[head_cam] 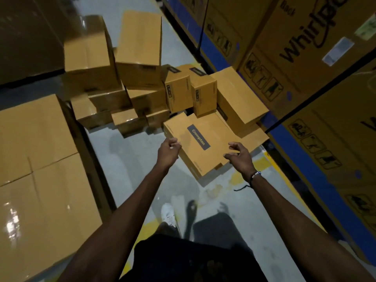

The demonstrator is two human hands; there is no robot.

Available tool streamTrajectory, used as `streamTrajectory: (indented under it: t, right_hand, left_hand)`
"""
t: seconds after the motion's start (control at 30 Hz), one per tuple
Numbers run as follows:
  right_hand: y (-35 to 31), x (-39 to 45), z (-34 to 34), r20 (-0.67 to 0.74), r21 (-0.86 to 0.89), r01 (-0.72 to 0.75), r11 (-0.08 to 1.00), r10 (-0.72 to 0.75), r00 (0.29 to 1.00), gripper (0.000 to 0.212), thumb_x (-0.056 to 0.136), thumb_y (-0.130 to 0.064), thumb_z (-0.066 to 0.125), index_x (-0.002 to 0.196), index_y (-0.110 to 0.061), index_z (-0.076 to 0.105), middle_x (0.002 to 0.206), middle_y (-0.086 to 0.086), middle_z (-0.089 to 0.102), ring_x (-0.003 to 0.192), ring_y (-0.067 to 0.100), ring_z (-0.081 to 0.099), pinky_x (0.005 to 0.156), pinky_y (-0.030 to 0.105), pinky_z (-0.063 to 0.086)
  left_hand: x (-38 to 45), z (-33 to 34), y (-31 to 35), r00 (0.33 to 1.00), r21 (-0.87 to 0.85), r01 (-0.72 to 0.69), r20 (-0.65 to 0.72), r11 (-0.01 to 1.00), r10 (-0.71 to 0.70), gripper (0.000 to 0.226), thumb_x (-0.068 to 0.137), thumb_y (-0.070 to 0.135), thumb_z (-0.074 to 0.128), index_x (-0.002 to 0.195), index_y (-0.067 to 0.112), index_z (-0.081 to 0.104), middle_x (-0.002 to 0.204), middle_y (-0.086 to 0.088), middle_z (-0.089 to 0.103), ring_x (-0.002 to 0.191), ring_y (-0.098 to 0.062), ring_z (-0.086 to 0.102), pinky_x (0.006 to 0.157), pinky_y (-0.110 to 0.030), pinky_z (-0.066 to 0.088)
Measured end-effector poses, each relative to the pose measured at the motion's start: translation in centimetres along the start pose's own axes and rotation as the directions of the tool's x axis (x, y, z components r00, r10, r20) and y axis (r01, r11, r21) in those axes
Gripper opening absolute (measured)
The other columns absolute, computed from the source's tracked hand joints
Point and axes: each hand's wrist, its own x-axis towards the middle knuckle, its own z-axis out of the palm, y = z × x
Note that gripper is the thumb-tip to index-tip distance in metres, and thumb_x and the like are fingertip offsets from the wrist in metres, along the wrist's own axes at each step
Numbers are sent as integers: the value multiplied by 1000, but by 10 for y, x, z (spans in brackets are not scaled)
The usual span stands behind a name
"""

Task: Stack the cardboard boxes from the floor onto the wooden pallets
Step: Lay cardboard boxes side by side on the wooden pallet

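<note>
Head view, looking down an aisle. Both arms reach forward toward a flat box [201,145] bearing a dark "Crompton" label [198,137], which lies at about 12 o'clock from the person, at the near edge of a loose pile of boxes [142,78] on the grey floor [126,159].

The flat box is tilted, its far end propped on the boxes behind it and its near corner dropping toward the floor. Its long axis runs from roughly 10 o'clock to 4 o'clock, oblique to the reach of the arms.

The left hand [168,152] is at the box's left long edge, fingers curled; it seems to touch the edge, though whether it has taken hold cannot be told. The right hand [238,154] hovers over the near right corner with fingers spread and bent, holding nothing; it wears a wrist band [255,176]. The two hands bracket the box across its short dimension and are about equally near.

Judgement: the lift turns on closing both hands on opposite long edges, then turning toward 9 o'clock, where stacked boxes [40,159] stand close on the left, apparently the destination; no pallet wood is clearly visible beneath them. Large printed cartons [305,58] line the rack at 2 o'clock.
</note>
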Motion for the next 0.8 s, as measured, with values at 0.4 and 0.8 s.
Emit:
streamTrajectory:
  t: [0.4, 0.8]
  right_hand:
    - [55, 187, -12, 253, -175, -41, 984, 85, 964, 47, 89, -6, 76, 132, -14, 60, 131, 9, 63, 100, 22, 65, 78, 37, 54]
    - [194, 417, 70, 331, -266, -26, 964, 117, 936, 50, 96, -12, 71, 143, -13, 54, 140, 5, 57, 108, 17, 55, 66, 9, 46]
  left_hand:
    - [96, 74, -32, 967, -12, 179, -181, 984, -178, 28, 99, 27, 65, 125, 17, 62, 119, -2, 68, 108, -23, 68, 83, -42, 59]
    - [296, 199, -164, 958, 76, 245, -170, 967, -230, 37, 99, 29, 66, 131, 13, 59, 124, -4, 66, 105, -23, 68, 93, -45, 57]
